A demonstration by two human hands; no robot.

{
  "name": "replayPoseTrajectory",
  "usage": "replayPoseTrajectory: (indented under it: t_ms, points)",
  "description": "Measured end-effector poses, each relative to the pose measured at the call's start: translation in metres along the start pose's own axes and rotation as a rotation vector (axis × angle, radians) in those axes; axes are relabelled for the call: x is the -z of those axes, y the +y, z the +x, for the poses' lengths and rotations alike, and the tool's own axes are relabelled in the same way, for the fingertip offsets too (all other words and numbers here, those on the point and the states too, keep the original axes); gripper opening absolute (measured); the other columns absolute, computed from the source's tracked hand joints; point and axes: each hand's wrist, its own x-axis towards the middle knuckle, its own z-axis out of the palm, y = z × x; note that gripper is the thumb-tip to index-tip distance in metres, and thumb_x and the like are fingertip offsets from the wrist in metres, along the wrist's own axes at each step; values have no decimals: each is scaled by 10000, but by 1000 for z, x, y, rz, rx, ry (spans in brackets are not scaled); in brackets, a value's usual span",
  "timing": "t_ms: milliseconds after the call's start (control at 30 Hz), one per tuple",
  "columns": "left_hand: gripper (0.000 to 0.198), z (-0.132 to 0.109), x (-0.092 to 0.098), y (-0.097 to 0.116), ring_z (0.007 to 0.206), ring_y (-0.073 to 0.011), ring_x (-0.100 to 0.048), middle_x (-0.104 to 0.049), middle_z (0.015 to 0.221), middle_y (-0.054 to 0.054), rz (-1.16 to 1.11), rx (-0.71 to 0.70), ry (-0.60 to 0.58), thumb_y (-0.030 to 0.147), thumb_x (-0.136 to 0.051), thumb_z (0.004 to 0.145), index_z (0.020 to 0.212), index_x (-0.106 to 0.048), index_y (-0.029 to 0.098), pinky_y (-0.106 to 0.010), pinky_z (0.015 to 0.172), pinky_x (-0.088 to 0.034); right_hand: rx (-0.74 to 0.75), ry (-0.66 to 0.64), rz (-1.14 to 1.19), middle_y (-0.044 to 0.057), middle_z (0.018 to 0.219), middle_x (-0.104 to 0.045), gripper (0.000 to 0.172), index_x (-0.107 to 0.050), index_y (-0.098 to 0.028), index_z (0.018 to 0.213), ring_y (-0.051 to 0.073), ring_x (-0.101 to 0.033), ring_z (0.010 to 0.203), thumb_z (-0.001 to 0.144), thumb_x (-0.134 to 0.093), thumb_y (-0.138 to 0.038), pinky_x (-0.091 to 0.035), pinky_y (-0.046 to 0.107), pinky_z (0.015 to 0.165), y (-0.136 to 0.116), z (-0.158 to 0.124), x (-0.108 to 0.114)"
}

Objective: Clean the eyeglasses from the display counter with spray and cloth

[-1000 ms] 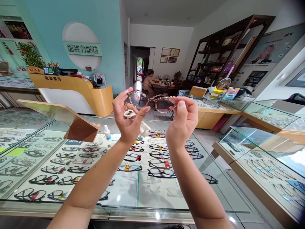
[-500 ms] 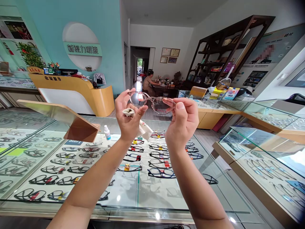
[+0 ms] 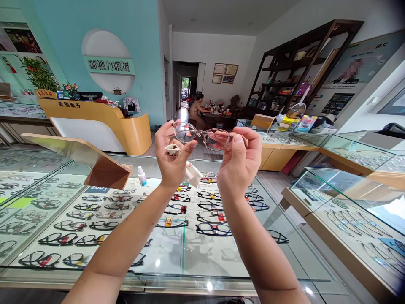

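Note:
I hold a pair of clear-framed glasses (image 3: 202, 137) up in front of me with both hands. My left hand (image 3: 172, 158) pinches the left lens rim between thumb and fingers, with a white cloth (image 3: 190, 169) tucked in the palm and hanging below. My right hand (image 3: 240, 162) grips the right end of the frame, fingers curled over it. Both hands hover above a glass display counter (image 3: 196, 253).
Rows of spectacle frames (image 3: 209, 217) lie under the counter glass. A small bottle (image 3: 141, 175) and a tilted wooden mirror stand (image 3: 95, 162) sit on the counter at left. More glass cases (image 3: 348, 202) run along the right. A person sits at a far desk (image 3: 198, 110).
The glasses and both hands have dropped slightly and come a little closer together. The cloth now hangs lower below my left hand.

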Motion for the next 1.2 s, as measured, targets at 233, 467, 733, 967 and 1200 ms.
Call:
replayPoseTrajectory:
  t_ms: [233,467,733,967,1200]
  points:
    - [743,8,10,0,1325,-272,-699,-676,1478,-133,76,39,-85,616,-841,923,1533,-521,336,-395,1077,-598,-109,-98,-79,59,1097,-781,193,-639,-274,1144,227,-789,1060,1056,-568,-430,-620,446,1005,4,18,18]
    - [698,19,24,20,1043,-223,-734,-690,1416,-100,351,-15,-250,548,-932,849,1447,-644,334,-281,761,-579,11,-379,-493,53,1181,-798,151,-802,-279,1068,256,-716,1183,980,-707,-356,-540,488,1096,-23,43,46]
    - [649,19,29,50,813,-169,-707,-755,1318,-87,421,60,-420,462,-958,834,1413,-697,331,-266,630,-553,-273,-657,-308,43,1129,-801,124,-842,-278,929,238,-716,1100,960,-785,-384,-537,467,1047,-19,42,46]
    - [984,21,30,43,813,-186,-749,-762,1335,-119,151,235,-414,500,-1011,758,1602,-519,383,-286,630,-635,-508,-656,-111,39,1236,-769,113,-861,-287,836,246,-685,1211,916,-839,-363,-490,475,1143,-29,42,46]
    - [883,19,28,43,769,-175,-749,-761,1337,-124,13,377,-423,436,-963,830,1595,-530,353,-323,652,-686,-535,-651,-38,45,1293,-791,121,-863,-279,861,249,-678,1279,911,-858,-389,-462,481,1202,-21,38,40]
